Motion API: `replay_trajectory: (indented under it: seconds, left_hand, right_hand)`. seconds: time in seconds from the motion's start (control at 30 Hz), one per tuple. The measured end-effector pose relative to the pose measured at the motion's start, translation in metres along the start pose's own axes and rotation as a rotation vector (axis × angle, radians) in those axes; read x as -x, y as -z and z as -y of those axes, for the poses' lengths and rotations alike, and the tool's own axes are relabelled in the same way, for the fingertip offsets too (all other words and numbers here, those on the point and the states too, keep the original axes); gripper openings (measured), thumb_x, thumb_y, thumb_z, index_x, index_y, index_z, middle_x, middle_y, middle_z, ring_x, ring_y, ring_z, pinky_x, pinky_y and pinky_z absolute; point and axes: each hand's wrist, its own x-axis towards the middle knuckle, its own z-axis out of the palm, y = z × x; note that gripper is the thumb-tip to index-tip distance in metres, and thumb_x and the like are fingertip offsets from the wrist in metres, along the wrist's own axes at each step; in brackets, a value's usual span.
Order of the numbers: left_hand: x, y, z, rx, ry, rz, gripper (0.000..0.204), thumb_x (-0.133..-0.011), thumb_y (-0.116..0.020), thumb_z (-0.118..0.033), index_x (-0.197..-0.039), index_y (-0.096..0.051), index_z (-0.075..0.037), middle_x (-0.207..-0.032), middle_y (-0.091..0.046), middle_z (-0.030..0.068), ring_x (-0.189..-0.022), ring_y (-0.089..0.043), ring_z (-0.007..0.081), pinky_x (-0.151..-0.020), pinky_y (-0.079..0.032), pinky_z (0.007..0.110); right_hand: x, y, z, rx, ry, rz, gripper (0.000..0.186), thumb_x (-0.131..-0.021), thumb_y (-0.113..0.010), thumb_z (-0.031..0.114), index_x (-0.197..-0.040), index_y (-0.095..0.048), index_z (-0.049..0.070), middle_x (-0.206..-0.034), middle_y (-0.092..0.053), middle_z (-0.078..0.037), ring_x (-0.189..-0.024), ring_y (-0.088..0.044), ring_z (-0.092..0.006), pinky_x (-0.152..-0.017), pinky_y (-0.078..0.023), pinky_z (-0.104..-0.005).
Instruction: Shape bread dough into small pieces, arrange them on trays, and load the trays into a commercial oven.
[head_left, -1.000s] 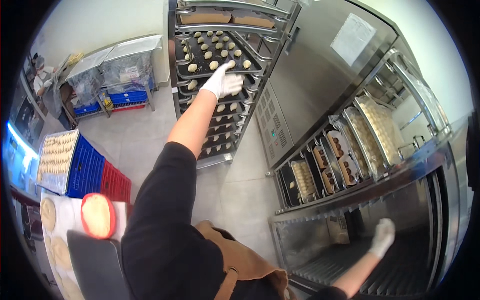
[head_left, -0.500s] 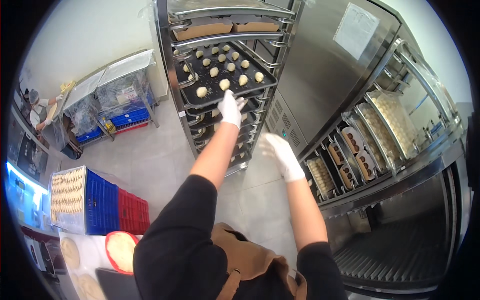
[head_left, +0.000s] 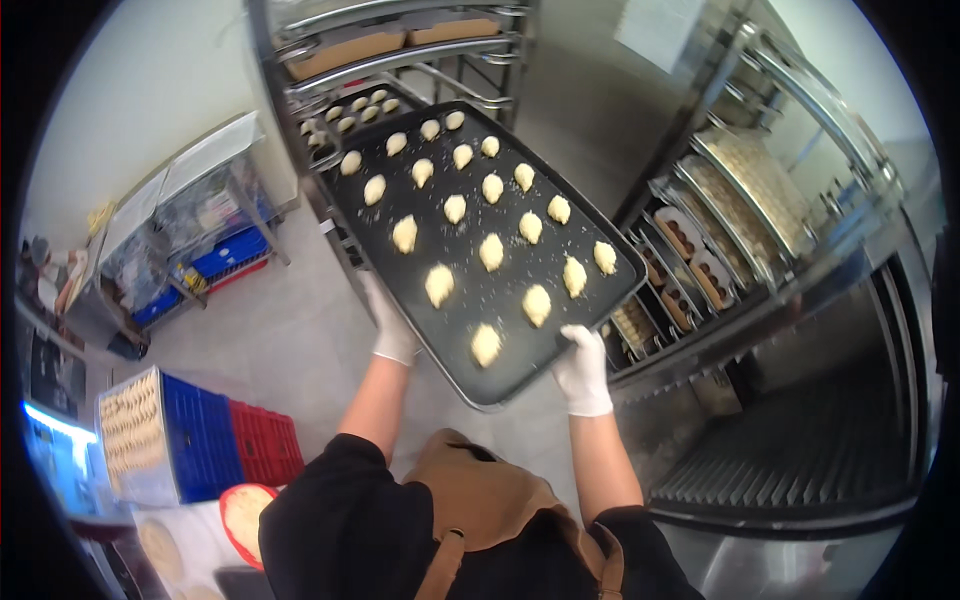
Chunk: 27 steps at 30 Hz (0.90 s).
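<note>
At the near rim, the left hand (head_left: 392, 330) and right hand (head_left: 583, 368), both gloved, clamp the dark tray (head_left: 590, 225), held half out of the rack (head_left: 300, 75). Tilted, its loose dough pieces (head_left: 491, 251) could slide; catching a rack rail might jolt it free.

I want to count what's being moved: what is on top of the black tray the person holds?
The tray carries pale dough pieces in rows, with scattered crumbs between them. Both gloved hands, left hand and right hand, grip its near edge. Its underside is hidden.
</note>
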Motion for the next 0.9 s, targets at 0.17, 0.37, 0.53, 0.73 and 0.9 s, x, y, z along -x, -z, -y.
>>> replay_trajectory:
  seconds: [0.17, 0.37, 0.53, 0.73, 0.9]
  left_hand:
    - [-0.066, -0.054, -0.077, -0.035, -0.026, 0.014, 0.075, -0.099, -0.03, -0.062, -0.151, -0.047, -0.01, -0.149, -0.053, 0.0097, -0.133, -0.052, 0.0251, -0.114, -0.039, 0.041]
    - [-0.016, -0.101, -0.029, -0.101, 0.034, 0.044, 0.059, -0.097, -0.042, -0.041, -0.142, -0.058, -0.006, -0.138, -0.064, 0.0135, -0.123, -0.061, 0.0264, -0.108, -0.047, 0.044]
    - [0.044, -0.199, 0.027, 0.035, 0.326, 0.367, 0.058, -0.093, -0.045, -0.032, -0.143, -0.056, -0.006, -0.139, -0.063, 0.0135, -0.124, -0.061, 0.027, -0.109, -0.047, 0.047]
    - [0.12, -0.31, 0.075, 0.17, 0.494, 0.516, 0.062, -0.083, -0.056, -0.011, -0.144, -0.054, -0.004, -0.131, -0.066, 0.0162, -0.119, -0.064, 0.024, -0.105, -0.052, 0.041]
    - [0.101, -0.327, 0.088, 0.192, 0.402, 0.716, 0.06, -0.087, -0.05, -0.016, -0.146, -0.05, -0.001, -0.142, -0.059, 0.019, -0.125, -0.061, 0.0272, -0.105, -0.052, 0.042]
  right_hand:
    - [0.045, 0.027, 0.023, -0.05, 0.104, -0.09, 0.042, -0.079, -0.056, -0.001, -0.121, -0.064, -0.001, -0.113, -0.07, -0.012, -0.092, -0.065, -0.0195, -0.085, -0.05, -0.0285]
    - [0.131, 0.097, 0.205, 0.072, 0.166, -0.212, 0.047, -0.075, -0.058, 0.001, -0.121, -0.066, -0.002, -0.111, -0.072, -0.013, -0.088, -0.066, -0.0215, -0.084, -0.051, -0.029]
    - [0.228, 0.127, 0.302, 0.056, 0.244, -0.381, 0.051, -0.074, -0.058, 0.001, -0.123, -0.067, -0.003, -0.107, -0.074, -0.013, -0.082, -0.067, -0.022, -0.085, -0.051, -0.0282]
    - [0.323, 0.022, 0.431, -0.056, 0.408, -0.83, 0.023, -0.087, -0.061, 0.015, -0.104, -0.07, 0.002, -0.097, -0.075, -0.013, -0.079, -0.068, -0.0193, -0.081, -0.055, -0.0302]
    - [0.291, -0.011, 0.382, -0.039, 0.974, -0.438, 0.037, -0.091, -0.058, 0.027, -0.12, -0.064, 0.003, -0.121, -0.071, -0.017, -0.106, -0.069, -0.0276, -0.089, -0.057, -0.0354]
